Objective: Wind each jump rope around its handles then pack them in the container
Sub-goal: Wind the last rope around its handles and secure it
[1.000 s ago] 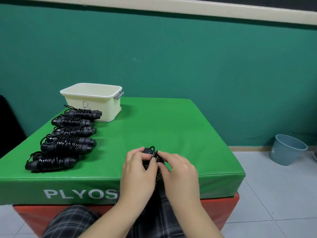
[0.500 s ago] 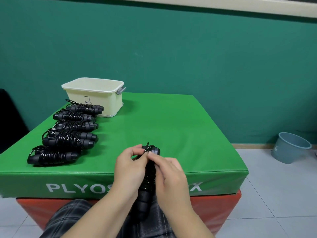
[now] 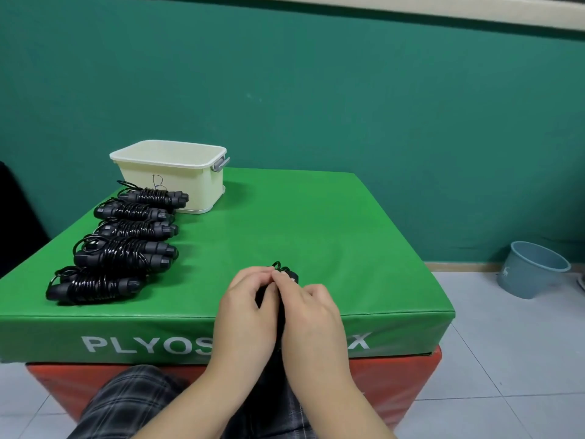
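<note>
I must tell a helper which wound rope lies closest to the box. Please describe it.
On the green mat, a cream container stands at the far left. Five wound black ropes lie in a row before it. Yours is the farthest rope, just in front of the container's wall.

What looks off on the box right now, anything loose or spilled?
Nothing stands out. Five wound ropes lie in a tidy row by the container. Both hands, left and right, grip the sixth rope.
</note>
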`<state>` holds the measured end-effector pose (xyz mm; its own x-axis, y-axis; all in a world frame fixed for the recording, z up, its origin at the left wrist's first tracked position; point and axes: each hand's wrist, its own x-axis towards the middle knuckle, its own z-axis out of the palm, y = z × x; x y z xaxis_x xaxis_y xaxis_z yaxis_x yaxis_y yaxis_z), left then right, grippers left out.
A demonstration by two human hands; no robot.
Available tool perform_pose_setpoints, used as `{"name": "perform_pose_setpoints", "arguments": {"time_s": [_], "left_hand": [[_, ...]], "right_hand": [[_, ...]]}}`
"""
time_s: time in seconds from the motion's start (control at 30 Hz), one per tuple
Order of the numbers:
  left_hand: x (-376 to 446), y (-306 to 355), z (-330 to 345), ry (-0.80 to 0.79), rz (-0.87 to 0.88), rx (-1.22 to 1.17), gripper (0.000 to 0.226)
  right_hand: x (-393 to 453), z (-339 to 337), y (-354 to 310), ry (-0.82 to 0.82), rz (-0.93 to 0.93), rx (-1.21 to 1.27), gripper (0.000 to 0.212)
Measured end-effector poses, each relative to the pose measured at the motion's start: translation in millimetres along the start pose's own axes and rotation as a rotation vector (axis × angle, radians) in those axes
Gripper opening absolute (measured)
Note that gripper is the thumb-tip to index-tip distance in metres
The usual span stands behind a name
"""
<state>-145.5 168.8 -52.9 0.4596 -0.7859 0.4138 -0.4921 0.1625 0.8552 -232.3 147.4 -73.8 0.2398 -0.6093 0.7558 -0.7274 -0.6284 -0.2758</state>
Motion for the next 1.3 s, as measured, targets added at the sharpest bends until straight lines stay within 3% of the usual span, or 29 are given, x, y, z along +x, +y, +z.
{"name": "perform_pose_setpoints", "arguments": {"time_s": [0.1, 0.23, 0.37, 0.43, 0.63, 0.73, 0.97, 1.1, 1.3], "left_hand": [[4, -2, -2, -0.043, 0.028, 0.063, 0.025], [12, -4, -10, -0.105, -0.015, 0.1, 0.03], [19, -9, -15, -0.058, -0.12, 0.024, 0.021], [24, -12, -17, -0.113, -0.154, 0.03, 0.017], [42, -11, -34, -0.313, 0.046, 0.334, 0.01], [44, -11, -37, -0.35, 0.042, 0.371, 0.006], [45, -9, -46, -0.197, 0.144, 0.156, 0.022], [52, -9, -45, -0.115, 0.133, 0.026, 0.014], [47, -24, -58, -0.302, 0.283, 0.262, 0.014]], "right_hand": [[-2, 0, -1, -0.04, 0.068, 0.087, 0.038], [-17, -1, -4, -0.267, 0.194, 0.36, 0.059], [-15, 2, -5, -0.338, 0.223, 0.489, 0.072], [-13, 2, -5, -0.352, 0.225, 0.525, 0.071], [-12, -1, -4, -0.424, 0.226, 0.564, 0.064], [-12, -1, -6, -0.423, 0.228, 0.623, 0.066], [-1, -1, -1, -0.387, 0.436, 0.858, 0.103], [15, -3, 0, -0.374, 0.421, 1.0, 0.078], [4, 3, -4, -0.368, 0.351, 0.964, 0.066]]}}
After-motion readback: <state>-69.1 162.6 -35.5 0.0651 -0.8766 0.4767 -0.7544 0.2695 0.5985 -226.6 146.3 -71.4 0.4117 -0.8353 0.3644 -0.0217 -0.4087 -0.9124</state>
